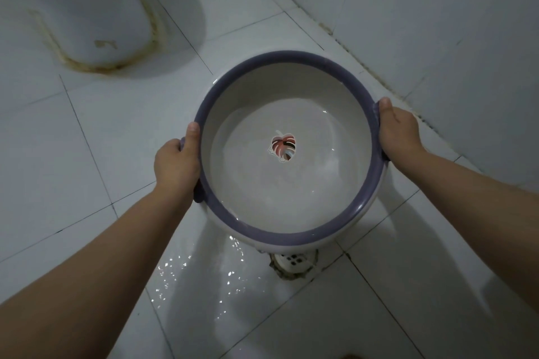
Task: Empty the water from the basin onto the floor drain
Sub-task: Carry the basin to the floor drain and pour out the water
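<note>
A round white basin (pixel 287 73) with a purple rim hangs above the tiled floor, roughly level. Clear water lies in it, over a leaf picture (pixel 282 146) on its bottom. My left hand (pixel 178 160) grips the purple handle on the basin's left side, thumb on the rim. My right hand (pixel 399 132) grips the right side the same way. The floor drain (pixel 293 262), a small white grate in a stained ring, shows just below the basin's near edge, partly hidden by it.
A wet patch with glinting droplets (pixel 204 280) spreads over the white floor tiles left of the drain. A white toilet base (pixel 96 26) with a stained edge stands at the upper left. A tiled wall (pixel 437 23) rises on the right.
</note>
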Demonstrator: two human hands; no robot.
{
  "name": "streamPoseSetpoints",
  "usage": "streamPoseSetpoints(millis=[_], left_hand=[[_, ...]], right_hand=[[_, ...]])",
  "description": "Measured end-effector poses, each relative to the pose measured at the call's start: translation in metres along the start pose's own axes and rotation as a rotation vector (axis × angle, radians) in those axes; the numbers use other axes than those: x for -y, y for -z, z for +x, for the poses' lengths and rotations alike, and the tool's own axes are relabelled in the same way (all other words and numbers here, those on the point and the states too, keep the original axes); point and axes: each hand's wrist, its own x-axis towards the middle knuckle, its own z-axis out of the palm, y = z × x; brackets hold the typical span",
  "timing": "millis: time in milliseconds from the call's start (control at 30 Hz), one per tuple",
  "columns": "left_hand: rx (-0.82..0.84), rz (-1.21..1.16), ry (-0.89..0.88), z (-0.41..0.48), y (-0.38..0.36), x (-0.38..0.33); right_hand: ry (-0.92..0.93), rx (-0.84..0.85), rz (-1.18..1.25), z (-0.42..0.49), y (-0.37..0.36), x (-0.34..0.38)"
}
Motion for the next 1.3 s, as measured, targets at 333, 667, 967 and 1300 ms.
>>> streamPoseSetpoints(millis=[333,667,967,1300], left_hand=[[0.018,-0.011,-0.003,-0.001,0.000,-0.004],[0.022,-0.013,-0.042,-0.004,0.000,-0.006],[0.028,-0.017,-0.040,-0.006,-0.003,-0.008],[0.021,-0.009,-0.026,-0.010,-0.008,-0.009]], right_hand=[[0.020,-0.007,0.012,-0.001,0.003,0.000],[0.004,-0.001,0.010,0.000,0.005,-0.002],[0.010,-0.007,0.019,0.001,0.009,-0.004],[0.019,-0.011,0.014,-0.002,0.014,-0.006]])
